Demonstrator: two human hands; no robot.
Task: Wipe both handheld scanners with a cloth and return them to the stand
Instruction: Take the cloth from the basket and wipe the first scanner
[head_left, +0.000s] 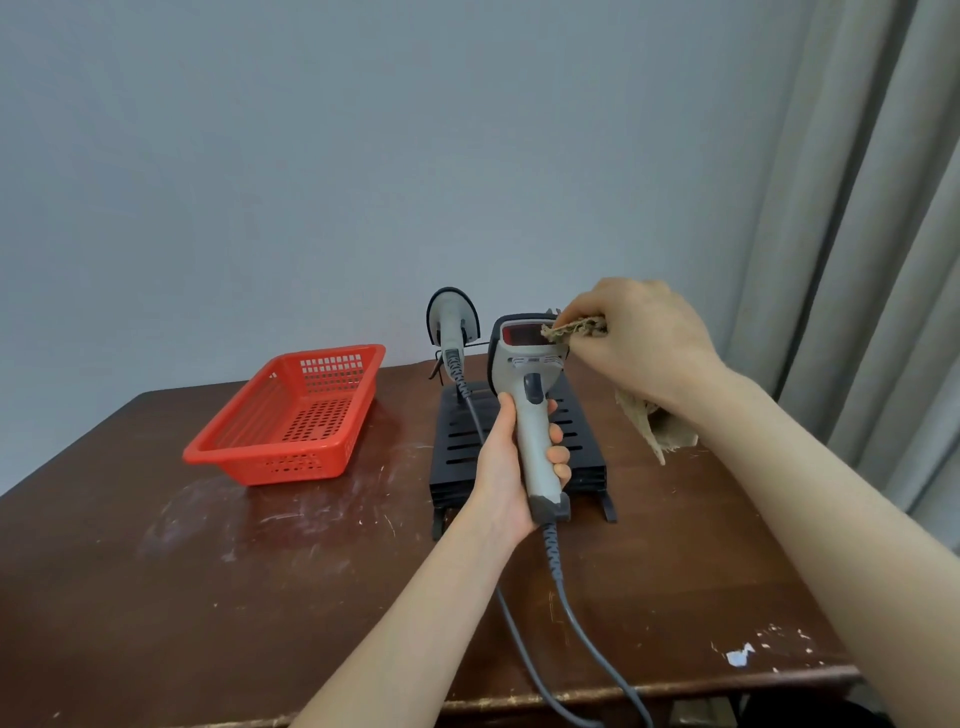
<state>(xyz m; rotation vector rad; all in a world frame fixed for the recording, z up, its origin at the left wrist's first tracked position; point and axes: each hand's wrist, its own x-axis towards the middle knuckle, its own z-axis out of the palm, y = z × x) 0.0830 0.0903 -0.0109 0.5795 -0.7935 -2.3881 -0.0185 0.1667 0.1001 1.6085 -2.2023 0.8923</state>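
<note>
Plain grey wall and pale curtains stand behind your scuffed dark brown wooden desk. Above its middle you hold the grey pistol-grip handheld scanner upright, its red scan window facing you. Your left hand is wrapped around its handle, fingers curled fully closed on the grip, thumb up the near side. Your right hand pinches a frayed tan cloth tight between fingertips and presses it against the right edge of the scan window; the rest of the cloth hangs below your wrist. A grey coiled cable runs from the scanner's base down over the desk's near edge. Directly behind the held scanner sits the black slatted stand on the desk. At its back left, the second grey scanner rests head-up on the stand, its own cable trailing forward. Left of the stand, well apart, lies a red perforated plastic basket.
</note>
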